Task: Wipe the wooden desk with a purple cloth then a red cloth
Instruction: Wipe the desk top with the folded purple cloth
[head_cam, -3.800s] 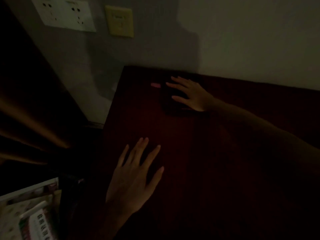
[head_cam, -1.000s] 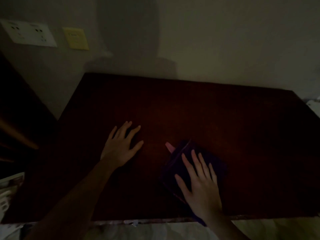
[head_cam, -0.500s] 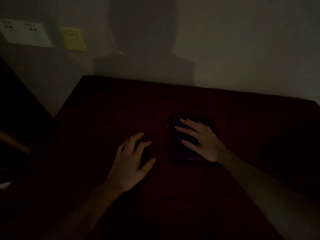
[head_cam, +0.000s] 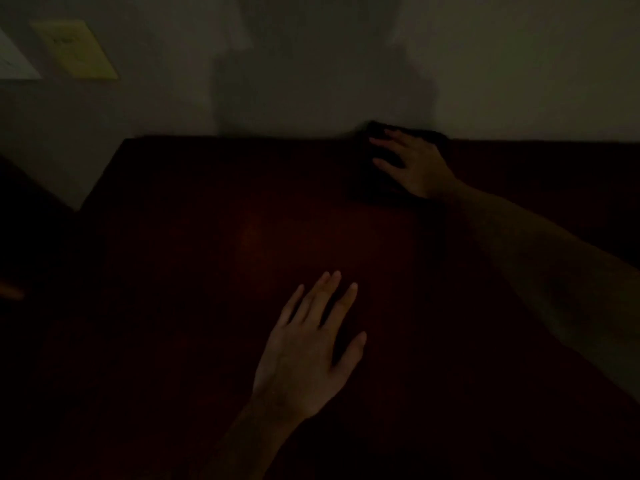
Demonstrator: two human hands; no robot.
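The room is very dark. A dark reddish wooden desk fills most of the view. My right hand lies flat with spread fingers on a folded dark cloth, pressing it against the desk at the far edge by the wall. The cloth looks almost black here and its colour cannot be read. My left hand rests palm down, fingers straight, on the bare desk nearer to me. No red cloth is in view.
A pale wall rises straight behind the desk and carries my shadow. A yellow wall plate and the corner of a white socket plate sit at upper left. The desk's left edge drops into darkness.
My right hand has pushed the cloth away from me, from the middle of the desk to its far edge at the wall. My left hand stays flat on the desk.
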